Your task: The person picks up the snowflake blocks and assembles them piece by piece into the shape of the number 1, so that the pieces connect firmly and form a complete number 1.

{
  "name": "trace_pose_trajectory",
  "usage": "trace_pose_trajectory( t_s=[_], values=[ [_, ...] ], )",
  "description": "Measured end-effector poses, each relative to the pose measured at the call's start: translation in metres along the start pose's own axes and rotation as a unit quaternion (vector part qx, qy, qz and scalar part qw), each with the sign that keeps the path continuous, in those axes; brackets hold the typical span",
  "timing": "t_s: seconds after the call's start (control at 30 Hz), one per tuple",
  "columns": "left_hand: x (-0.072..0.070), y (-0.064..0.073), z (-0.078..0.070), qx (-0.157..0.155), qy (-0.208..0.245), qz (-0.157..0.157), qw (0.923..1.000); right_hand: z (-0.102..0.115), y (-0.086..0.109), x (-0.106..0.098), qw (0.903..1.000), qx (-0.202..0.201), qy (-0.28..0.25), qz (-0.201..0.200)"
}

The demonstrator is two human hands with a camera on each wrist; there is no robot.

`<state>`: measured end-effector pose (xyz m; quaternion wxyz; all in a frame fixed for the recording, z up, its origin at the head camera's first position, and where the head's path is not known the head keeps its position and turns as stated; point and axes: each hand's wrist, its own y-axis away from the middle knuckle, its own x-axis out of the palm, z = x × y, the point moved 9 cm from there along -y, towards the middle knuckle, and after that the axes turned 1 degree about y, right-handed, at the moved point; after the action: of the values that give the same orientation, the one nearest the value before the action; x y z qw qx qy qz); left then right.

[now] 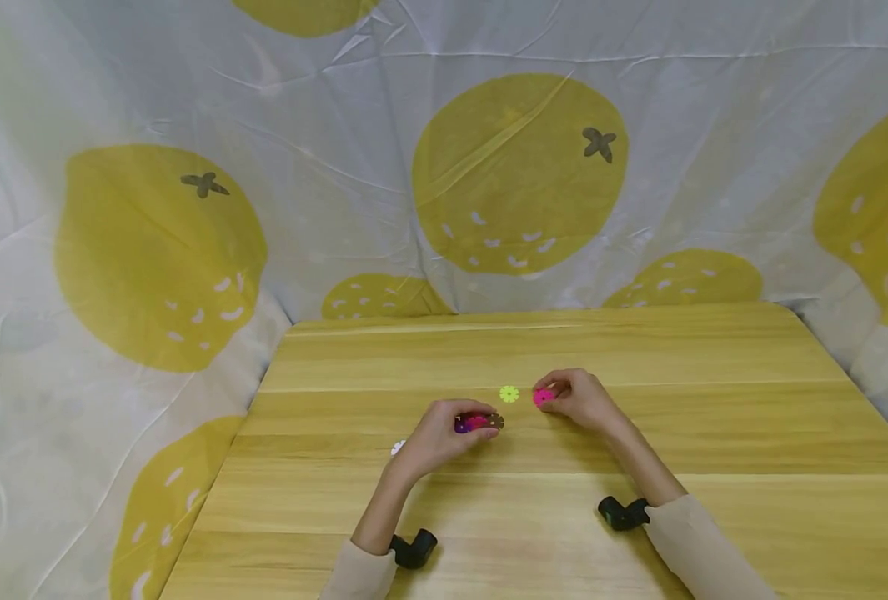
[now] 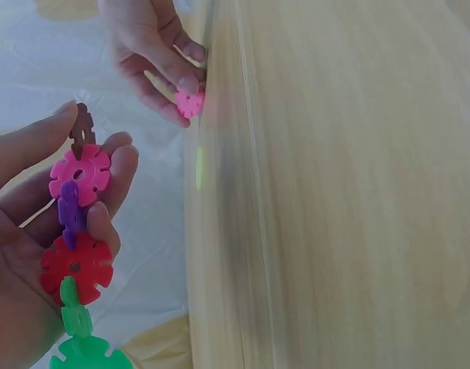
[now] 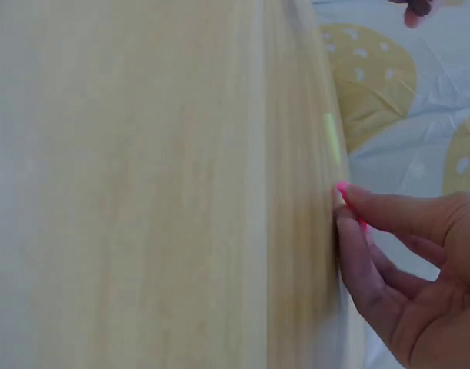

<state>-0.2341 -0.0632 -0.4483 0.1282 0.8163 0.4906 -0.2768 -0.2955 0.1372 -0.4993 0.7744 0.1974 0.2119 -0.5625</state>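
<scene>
My left hand (image 1: 436,435) grips a chain of notched plastic flower discs slotted crosswise into one another. In the left wrist view the chain runs from a brown disc (image 2: 82,129) by the thumb through a pink disc (image 2: 93,163), a purple disc (image 2: 71,211) and a red disc (image 2: 65,283) to green discs (image 2: 88,355). A single pink notched disc (image 1: 543,398) is pinched between thumb and fingers of my right hand (image 1: 582,402), at the tabletop. Between the hands, a yellow-green disc (image 1: 509,394) lies on the table, apart from both.
A white disc (image 1: 397,448) shows partly behind the left wrist; whether it joins the chain I cannot tell. The wooden table (image 1: 714,400) reaches back to a lemon-patterned cloth (image 1: 383,167). Black wrist devices (image 1: 413,550) sit at both cuffs.
</scene>
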Motion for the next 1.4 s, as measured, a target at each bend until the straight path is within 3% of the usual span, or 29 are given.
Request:
trace_pose_trajectory(
  t_s=[0.2, 0.33, 0.6, 0.93, 1.4],
  values=[
    [0.000, 0.000, -0.002, 0.004, 0.000, 0.000, 1.0000, -0.001, 0.017, 0.011, 0.9871, 0.007, -0.141, 0.076],
    [0.001, -0.001, -0.003, 0.005, -0.001, 0.000, 1.0000, 0.005, 0.030, 0.010, 0.9803, -0.003, -0.182, 0.076],
    [0.003, 0.001, -0.006, 0.020, 0.013, 0.002, 0.9997, 0.016, 0.053, 0.002, 0.9787, -0.034, -0.196, 0.049],
    [0.002, 0.002, -0.008, 0.033, 0.015, 0.000, 0.9993, 0.030, 0.058, 0.009, 0.9704, -0.068, -0.227, 0.044],
    [0.006, 0.001, -0.011, 0.043, 0.020, 0.012, 0.9988, 0.039, 0.062, 0.021, 0.9776, -0.109, -0.179, 0.016]
  ],
)
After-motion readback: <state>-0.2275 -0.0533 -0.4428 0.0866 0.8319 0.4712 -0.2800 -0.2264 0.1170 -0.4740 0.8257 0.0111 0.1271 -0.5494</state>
